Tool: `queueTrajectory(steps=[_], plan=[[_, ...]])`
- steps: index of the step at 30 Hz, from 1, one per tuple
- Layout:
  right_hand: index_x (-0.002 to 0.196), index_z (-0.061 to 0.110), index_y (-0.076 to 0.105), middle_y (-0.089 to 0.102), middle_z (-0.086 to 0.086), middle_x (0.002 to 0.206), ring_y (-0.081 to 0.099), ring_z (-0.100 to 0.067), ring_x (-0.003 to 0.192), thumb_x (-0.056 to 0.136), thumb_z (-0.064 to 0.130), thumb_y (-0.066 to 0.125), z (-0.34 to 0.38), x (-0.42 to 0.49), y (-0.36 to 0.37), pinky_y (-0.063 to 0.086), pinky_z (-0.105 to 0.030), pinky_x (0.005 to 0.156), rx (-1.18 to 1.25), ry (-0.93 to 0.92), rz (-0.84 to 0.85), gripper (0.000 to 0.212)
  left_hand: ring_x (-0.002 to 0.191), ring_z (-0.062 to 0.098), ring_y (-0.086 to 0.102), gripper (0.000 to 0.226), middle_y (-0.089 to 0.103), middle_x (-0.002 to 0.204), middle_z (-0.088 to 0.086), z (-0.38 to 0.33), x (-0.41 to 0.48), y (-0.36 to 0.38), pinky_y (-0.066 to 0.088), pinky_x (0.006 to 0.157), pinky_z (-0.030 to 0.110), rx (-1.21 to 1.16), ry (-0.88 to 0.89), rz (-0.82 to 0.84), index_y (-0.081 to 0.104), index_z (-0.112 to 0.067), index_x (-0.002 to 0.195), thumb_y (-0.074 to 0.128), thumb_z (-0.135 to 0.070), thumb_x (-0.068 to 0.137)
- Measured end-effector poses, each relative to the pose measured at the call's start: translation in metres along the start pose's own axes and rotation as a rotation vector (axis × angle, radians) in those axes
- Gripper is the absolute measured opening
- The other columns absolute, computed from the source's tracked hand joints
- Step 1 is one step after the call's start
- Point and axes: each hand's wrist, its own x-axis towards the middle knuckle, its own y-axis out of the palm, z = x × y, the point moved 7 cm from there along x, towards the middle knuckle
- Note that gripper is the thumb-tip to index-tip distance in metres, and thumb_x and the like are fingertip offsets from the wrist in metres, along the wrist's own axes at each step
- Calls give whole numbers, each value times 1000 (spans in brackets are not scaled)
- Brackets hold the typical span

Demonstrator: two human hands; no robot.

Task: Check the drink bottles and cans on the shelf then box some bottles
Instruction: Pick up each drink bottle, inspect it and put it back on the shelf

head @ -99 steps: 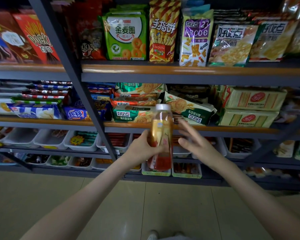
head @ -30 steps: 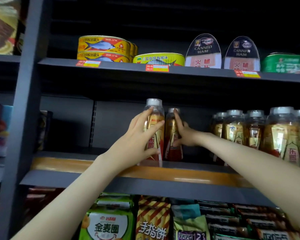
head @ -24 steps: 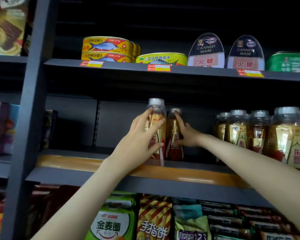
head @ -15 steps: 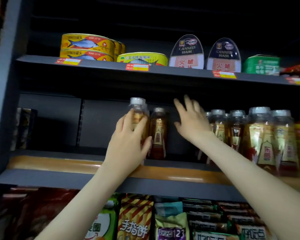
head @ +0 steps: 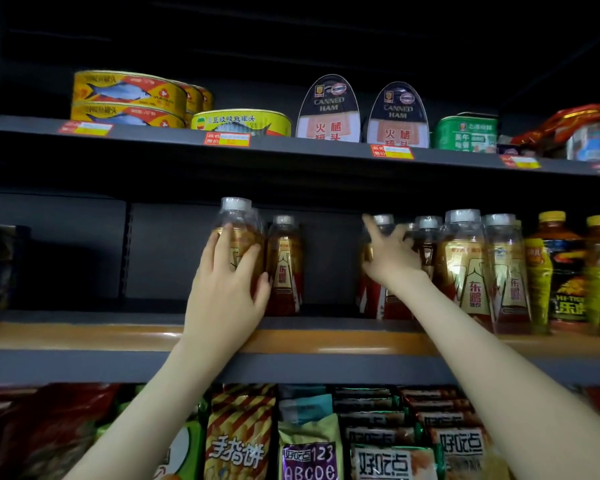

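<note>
Right grip (head: 388, 259) now open against bottles (head: 463, 271)

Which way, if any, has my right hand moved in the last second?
Yes, rightward: the right hand left the lone gold-labelled plastic bottle and now touches the bottle cluster beneath the dark canned ham tins.

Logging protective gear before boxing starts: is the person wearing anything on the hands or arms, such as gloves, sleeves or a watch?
No. The left hand and right hand are bare: no gloves, rings or watch visible. The left forearm and right forearm are uncovered down to the picture's lower edge, so no sleeves show, and no bands or markings either.
</note>
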Motion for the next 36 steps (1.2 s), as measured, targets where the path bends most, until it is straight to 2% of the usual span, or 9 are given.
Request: queueTrajectory(steps=[6,10,16,18,22,25,29,33,36], plan=[[146,55,-1,-1,-13,160,19,-38,144,94,27,60,24,-34,-15,49,-41,94,136,-326,-72,85,133,46,38,54,41,144,28,2,-1,0,49,92,53,1,3,5,64,-8,122,37,-40,90],[145,57,8,9,-5,157,26,-29,142,91,24,64,39,-67,-50,50,-43,98,259,-518,-270,85,134,46,34,49,37,146,28,-8,-1,-10,39,105,56,-27,2,-40,63,-7,123,48,-35,86],[143,44,16,14,1,153,20,-4,137,86,18,70,51,-125,-104,32,-4,99,420,-657,-559,83,145,28,17,88,20,157,15,-88,-1,-24,17,116,40,-387,227,53,25,-13,150,68,-43,80],[143,43,17,15,10,150,19,5,135,86,23,70,51,-147,-117,31,3,95,491,-635,-586,80,142,20,26,95,29,153,9,-111,0,-34,27,117,40,-575,214,75,15,-12,151,69,-44,79],[143,44,10,17,23,145,19,17,134,82,27,70,44,-197,-132,32,-1,97,669,-600,-586,87,114,0,50,82,45,123,-28,-135,-14,-62,50,89,19,-884,81,136,25,-35,138,75,-45,74],[148,37,8,29,20,145,36,-3,135,82,23,71,24,-223,-123,43,-20,102,1036,-536,-423,92,98,0,59,79,56,111,-18,-152,-51,-74,55,75,22,-893,76,229,23,-47,125,80,-34,71],[129,30,46,65,14,106,64,-5,96,83,31,66,7,-264,-74,51,-18,78,1494,-386,-13,51,86,-3,64,74,64,101,-16,-160,-137,-68,53,70,20,-928,-123,489,31,-47,119,80,-30,66],[110,15,54,68,5,95,64,-9,87,75,35,76,-12,-318,5,53,-21,72,1636,-81,321,46,86,4,68,82,71,97,-10,-153,-248,-50,56,82,36,-945,-487,846,39,-34,130,77,-44,57],[111,13,56,70,1,97,66,-13,91,75,38,78,-15,-373,57,52,-22,74,1626,114,593,49,97,14,68,78,71,104,-4,-154,-329,-55,53,90,44,-980,-734,1005,45,-33,123,79,-46,54]])
